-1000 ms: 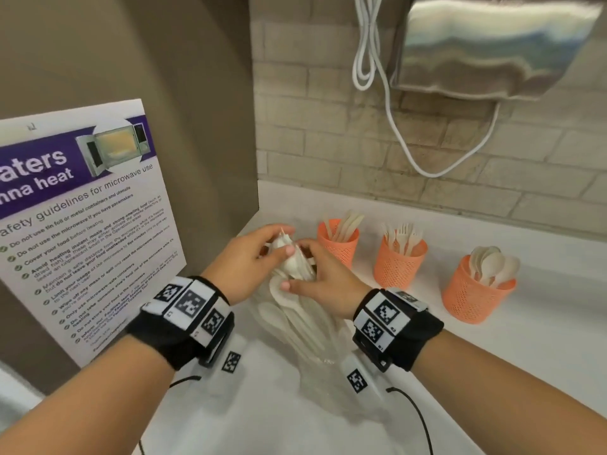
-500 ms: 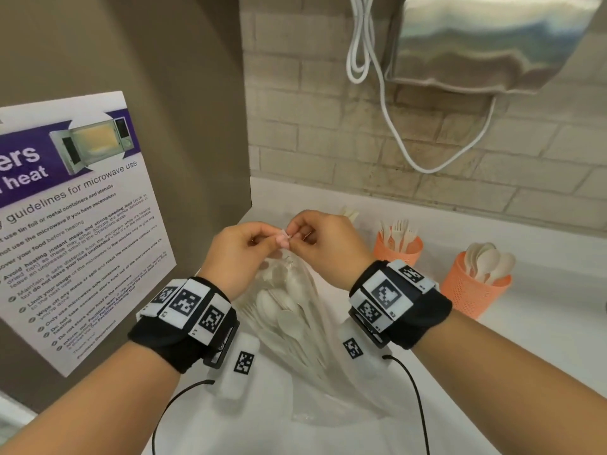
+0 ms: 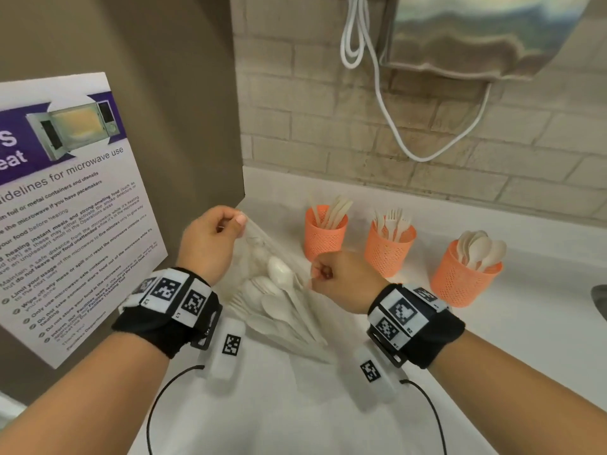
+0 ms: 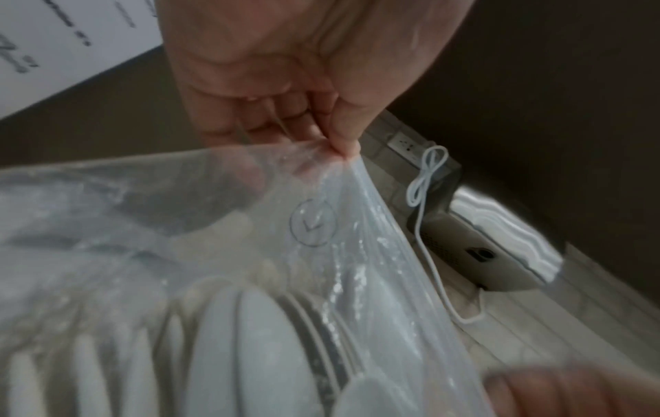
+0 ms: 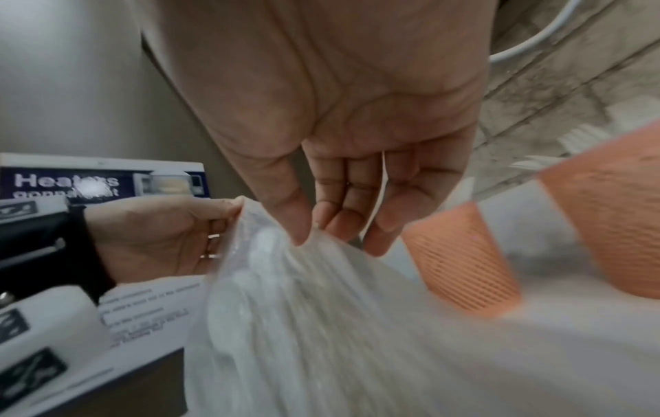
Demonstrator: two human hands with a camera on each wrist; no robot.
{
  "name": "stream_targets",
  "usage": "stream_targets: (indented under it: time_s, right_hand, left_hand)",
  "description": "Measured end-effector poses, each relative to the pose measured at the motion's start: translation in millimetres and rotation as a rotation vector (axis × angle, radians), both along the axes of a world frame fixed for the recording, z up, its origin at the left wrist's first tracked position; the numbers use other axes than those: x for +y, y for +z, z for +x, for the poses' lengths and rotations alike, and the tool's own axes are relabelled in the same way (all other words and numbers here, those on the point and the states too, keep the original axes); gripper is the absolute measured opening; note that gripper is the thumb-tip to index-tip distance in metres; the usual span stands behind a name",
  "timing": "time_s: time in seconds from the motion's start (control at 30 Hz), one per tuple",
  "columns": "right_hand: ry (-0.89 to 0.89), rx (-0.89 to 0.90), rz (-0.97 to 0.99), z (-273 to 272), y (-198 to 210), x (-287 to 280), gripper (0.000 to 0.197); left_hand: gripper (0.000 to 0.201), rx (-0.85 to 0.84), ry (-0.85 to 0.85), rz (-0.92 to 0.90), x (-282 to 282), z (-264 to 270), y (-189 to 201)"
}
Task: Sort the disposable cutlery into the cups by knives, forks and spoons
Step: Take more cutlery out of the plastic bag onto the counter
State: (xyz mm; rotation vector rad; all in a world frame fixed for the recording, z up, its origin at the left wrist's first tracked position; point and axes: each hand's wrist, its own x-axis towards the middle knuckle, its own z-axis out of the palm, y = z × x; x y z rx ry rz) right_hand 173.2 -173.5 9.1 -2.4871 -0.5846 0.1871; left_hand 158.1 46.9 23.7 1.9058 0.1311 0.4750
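Observation:
A clear plastic bag (image 3: pixel 279 290) of white cutlery stands on the white counter (image 3: pixel 328 405); spoons (image 3: pixel 279 269) show through it. My left hand (image 3: pixel 210 238) pinches the bag's top edge at the left, seen close in the left wrist view (image 4: pixel 343 149). My right hand (image 3: pixel 338 277) pinches the opposite edge at the right (image 5: pixel 303 237), so the mouth is spread between them. Behind stand three orange mesh cups: knives (image 3: pixel 325 231), forks (image 3: pixel 389 244), spoons (image 3: pixel 466 274).
A microwave guidelines poster (image 3: pixel 65 208) hangs on the brown wall at the left. A steel dispenser (image 3: pixel 476 34) with a white cable (image 3: pixel 387 110) is mounted on the brick wall above the cups. A dark object's edge (image 3: pixel 599 297) shows at the far right.
Both hands were pinching the bag's top together in front of the cups; now they have pulled apart, left hand to the left and right hand down to the right, spreading the bag's mouth.

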Motion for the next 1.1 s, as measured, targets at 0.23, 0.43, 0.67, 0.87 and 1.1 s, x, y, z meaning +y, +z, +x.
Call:
stream_targets:
  time_s: [0.23, 0.43, 0.67, 0.87, 1.1]
  right_hand:
    - [-0.062, 0.094, 0.015, -21, -27, -30, 0.023]
    - [-0.057, -0.017, 0.056, -23, -25, -13, 0.008]
    - [-0.024, -0.042, 0.005, -23, -24, -8, 0.017]
    - [-0.057, -0.116, -0.096, -25, -16, -15, 0.021]
    - [-0.156, 0.033, -0.077, -38, -11, -61, 0.021]
  left_hand:
    - [0.025, 0.069, 0.128, 0.186, -3, 5, -20]
    - [0.046, 0.107, -0.099, 0.838, -58, -26, -37]
    - [0.013, 0.041, -0.18, 0.577, -57, -27, -59]
    - [0.011, 0.009, -0.207, 0.573, -50, -14, -49]
    - [0.009, -0.037, -0.158, 0.531, -37, -4, -37]
